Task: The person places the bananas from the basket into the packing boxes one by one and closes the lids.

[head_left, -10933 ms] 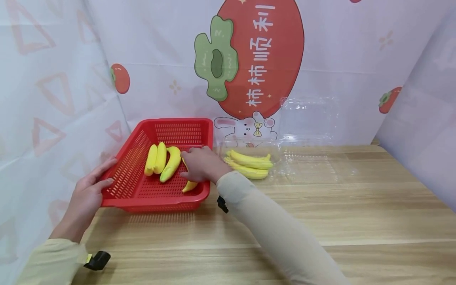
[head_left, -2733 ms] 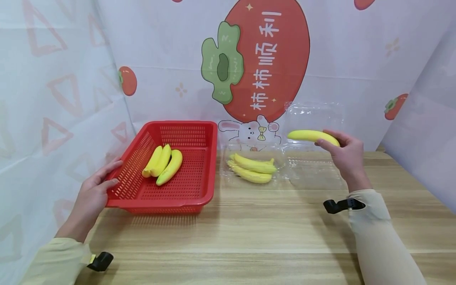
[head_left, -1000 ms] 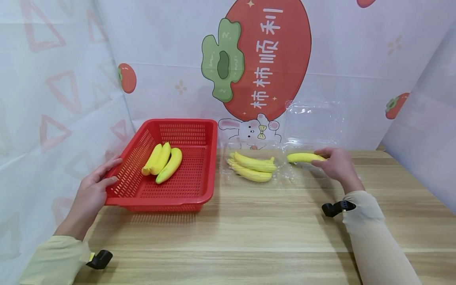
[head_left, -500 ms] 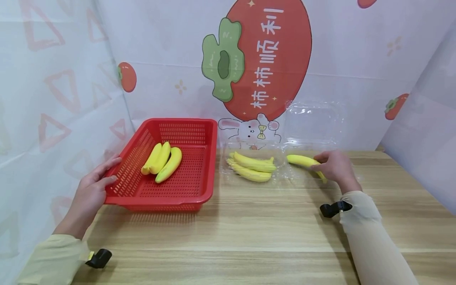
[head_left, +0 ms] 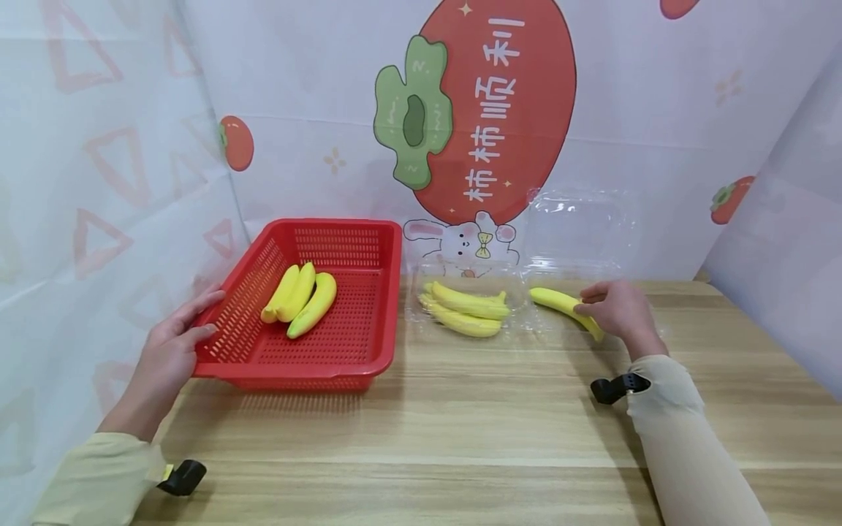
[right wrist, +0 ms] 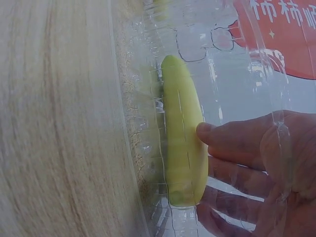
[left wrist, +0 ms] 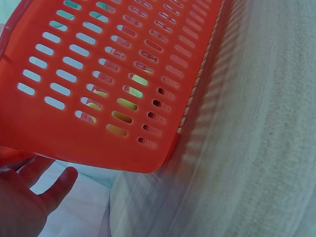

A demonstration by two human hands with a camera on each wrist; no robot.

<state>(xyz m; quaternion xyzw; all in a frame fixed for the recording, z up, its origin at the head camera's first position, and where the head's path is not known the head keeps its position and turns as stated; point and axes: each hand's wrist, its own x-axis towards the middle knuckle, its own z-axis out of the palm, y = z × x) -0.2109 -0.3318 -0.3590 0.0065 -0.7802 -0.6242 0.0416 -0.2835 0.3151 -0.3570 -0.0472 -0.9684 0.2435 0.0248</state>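
Note:
My right hand [head_left: 618, 310] pinches the near end of a yellow banana [head_left: 555, 297], which lies slanted in the right-hand clear plastic clamshell box [head_left: 582, 219] with its lid standing up. In the right wrist view, the fingers touch one side of the banana [right wrist: 182, 133], and clear plastic covers part of the hand. At the left, my left hand [head_left: 164, 351] grips the left rim of a red perforated basket [head_left: 296, 372]; in the left wrist view its fingers reach under the rim. Three bananas [head_left: 312, 307] lie together in the basket's left half.
Between basket and right hand is another clear clamshell box [head_left: 414, 321] with stacked bananas [head_left: 467, 310] inside. A patterned cloth [head_left: 296, 168] stands behind and at both sides of the wooden table [head_left: 460, 424].
My right hand has brought a banana from the basket, lowered it into the right box and turned it so its near end points toward me. The left hand stays at the basket.

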